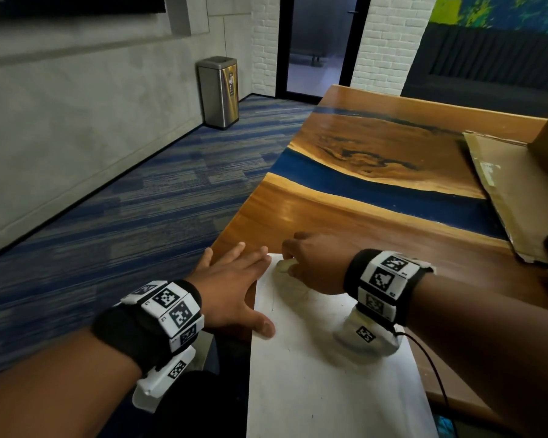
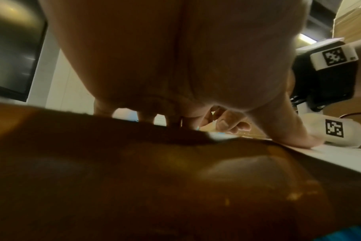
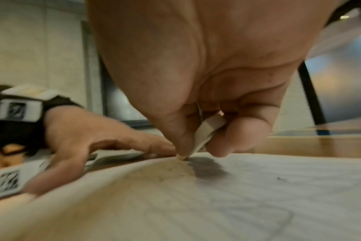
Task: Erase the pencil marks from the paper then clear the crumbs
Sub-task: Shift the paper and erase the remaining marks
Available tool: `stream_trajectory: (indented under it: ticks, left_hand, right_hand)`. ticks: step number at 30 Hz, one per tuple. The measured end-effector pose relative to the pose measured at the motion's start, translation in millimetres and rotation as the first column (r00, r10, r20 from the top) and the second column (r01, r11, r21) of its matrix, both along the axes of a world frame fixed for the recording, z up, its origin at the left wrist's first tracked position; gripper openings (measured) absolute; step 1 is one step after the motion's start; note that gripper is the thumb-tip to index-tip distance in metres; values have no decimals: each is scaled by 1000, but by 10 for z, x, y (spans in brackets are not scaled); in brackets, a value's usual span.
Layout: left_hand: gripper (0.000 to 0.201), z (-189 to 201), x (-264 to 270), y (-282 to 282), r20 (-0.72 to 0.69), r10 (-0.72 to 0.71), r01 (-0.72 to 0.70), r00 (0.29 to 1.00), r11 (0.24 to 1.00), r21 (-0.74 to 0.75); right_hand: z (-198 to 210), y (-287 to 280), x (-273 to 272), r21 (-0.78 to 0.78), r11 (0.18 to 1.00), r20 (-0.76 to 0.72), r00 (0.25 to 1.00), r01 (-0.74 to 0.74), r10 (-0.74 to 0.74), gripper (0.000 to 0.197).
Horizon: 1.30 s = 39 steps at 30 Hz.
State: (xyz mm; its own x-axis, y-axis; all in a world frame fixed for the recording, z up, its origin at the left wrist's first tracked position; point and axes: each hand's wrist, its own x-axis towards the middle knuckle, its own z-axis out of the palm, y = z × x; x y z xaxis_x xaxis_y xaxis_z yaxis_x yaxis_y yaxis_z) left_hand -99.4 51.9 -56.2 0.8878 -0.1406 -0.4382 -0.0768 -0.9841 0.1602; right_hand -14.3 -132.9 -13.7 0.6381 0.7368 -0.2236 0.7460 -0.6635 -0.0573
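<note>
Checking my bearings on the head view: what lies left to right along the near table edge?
Left hand → eraser → right hand → cardboard.

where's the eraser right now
The eraser is pinched in the right hand, its tip on the far left corner of the paper, just right of the left hand lying flat there.

Left wrist: black band (image 1: 121, 336) carrying white blocks (image 1: 168, 306) printed with black square codes; white camera pod (image 1: 163, 379) beneath, also coded. Right wrist: matching black band (image 1: 351, 273), coded white blocks (image 1: 385, 279), grey-white pod (image 1: 366, 338), thin black cable (image 1: 431, 365). Forearms bare.
</note>
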Motion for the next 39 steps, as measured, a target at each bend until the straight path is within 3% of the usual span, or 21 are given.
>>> stream_trajectory:
  ticks: [6, 7, 11, 16, 20, 25, 29, 33, 37, 39]
  left_hand:
    - [130, 42, 30, 12, -18, -5, 4, 1000, 999, -49]
    - [129, 46, 30, 11, -16, -7, 6, 1000, 999, -48]
    - [129, 37, 18, -2, -4, -13, 12, 1000, 1000, -21]
    - [130, 22, 4, 23, 14, 17, -15, 1000, 995, -101]
    - [133, -4, 5, 16, 11, 5, -4, 1000, 999, -53]
    - [133, 23, -12, 22, 20, 15, -13, 1000, 996, -87]
    - [135, -24, 1, 29, 28, -8, 9, 1000, 1000, -8]
    - [136, -45, 11, 51, 23, 0, 1, 1000, 1000, -16]
    - [136, -40, 13, 37, 24, -8, 8, 1000, 1000, 12]
    - [136, -25, 8, 36, 21, -6, 6, 1000, 1000, 4]
  right_hand:
    - [-7, 0, -418, -50, 948, -65, 948, -314, 311, 34]
    - [1, 19, -354, -58, 952, -35, 954, -299, 297, 33]
    - [7, 58, -33, -72, 997, 88, 996, -14, 20, 29]
    - [-11, 118, -278, -54, 979, -27, 980, -196, 195, 29]
    - [19, 115, 14, -65, 998, 75, 997, 10, -5, 27]
    - [-12, 156, -191, -29, 985, -32, 985, -168, 167, 39]
    - [-12, 101, 16, -52, 999, 62, 998, 13, -9, 28]
    - [-48, 120, -157, -36, 986, -35, 986, -162, 161, 32]
    - [-7, 114, 27, -60, 998, 49, 999, -21, 24, 31]
    - [-16, 112, -31, -47, 995, 43, 995, -86, 88, 32]
